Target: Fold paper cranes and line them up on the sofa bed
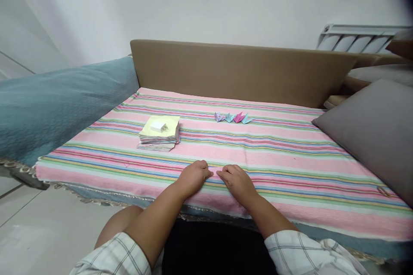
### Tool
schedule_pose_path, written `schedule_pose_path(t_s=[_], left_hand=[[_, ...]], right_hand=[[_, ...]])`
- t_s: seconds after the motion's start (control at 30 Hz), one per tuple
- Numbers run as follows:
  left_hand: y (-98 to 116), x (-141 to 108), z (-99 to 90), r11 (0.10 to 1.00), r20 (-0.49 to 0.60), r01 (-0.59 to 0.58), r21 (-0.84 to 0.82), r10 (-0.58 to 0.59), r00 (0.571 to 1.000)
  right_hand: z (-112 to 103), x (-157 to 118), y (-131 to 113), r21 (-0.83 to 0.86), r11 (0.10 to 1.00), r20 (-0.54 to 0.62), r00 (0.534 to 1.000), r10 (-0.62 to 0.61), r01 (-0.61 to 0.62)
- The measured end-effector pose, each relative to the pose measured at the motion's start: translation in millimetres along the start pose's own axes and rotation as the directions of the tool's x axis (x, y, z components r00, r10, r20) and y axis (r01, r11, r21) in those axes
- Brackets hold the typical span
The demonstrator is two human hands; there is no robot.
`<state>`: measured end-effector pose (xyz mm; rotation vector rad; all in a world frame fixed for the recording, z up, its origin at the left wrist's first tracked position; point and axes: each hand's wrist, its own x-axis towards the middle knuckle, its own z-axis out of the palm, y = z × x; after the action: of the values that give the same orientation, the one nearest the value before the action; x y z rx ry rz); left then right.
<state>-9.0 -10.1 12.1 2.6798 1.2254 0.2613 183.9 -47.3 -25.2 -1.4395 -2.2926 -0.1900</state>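
My left hand point(195, 176) and my right hand point(238, 181) rest close together at the front of the striped cloth point(274, 163). Both have their fingers curled in, thumbs and fingertips facing each other. Between the fingertips shows a small pink piece of folded paper point(214, 172), pinched from both sides and mostly covered; its exact shape cannot be made out. Beyond the hands stands a row of several small origami cranes point(239, 117) in lilac, light blue and magenta. To the left lies a stack of square paper sheets point(158, 141), yellow on top, with a white plug adapter point(158, 126) on it.
A brown backrest point(238, 71) runs along the rear, against a white wall. On the left is a blue covered armrest point(71, 99). A grey cushion point(374, 129) leans at the right, with a small brown object point(383, 191) beside it on the cloth.
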Motion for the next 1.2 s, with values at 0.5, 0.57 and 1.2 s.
schedule_pose_path(t_s=[0.5,0.57,1.2], left_hand=[[-3.1,-4.6,-9.9,0.989,0.035,0.115,-0.088,-0.113,0.993],[-5.2,-4.8,-12.3,0.977,0.047,0.179,-0.120,-0.174,0.984],[10.5,1.4,8.1,0.995,-0.101,0.038,0.090,-0.029,0.995]], right_hand=[[-6.9,-1.1,-0.1,0.075,0.994,0.076,0.994,0.073,-0.078],[-8.3,-0.9,-0.8,0.096,0.990,0.097,0.990,0.099,-0.108],[-2.1,-4.2,-0.7,0.015,1.000,0.036,0.999,0.015,-0.016]])
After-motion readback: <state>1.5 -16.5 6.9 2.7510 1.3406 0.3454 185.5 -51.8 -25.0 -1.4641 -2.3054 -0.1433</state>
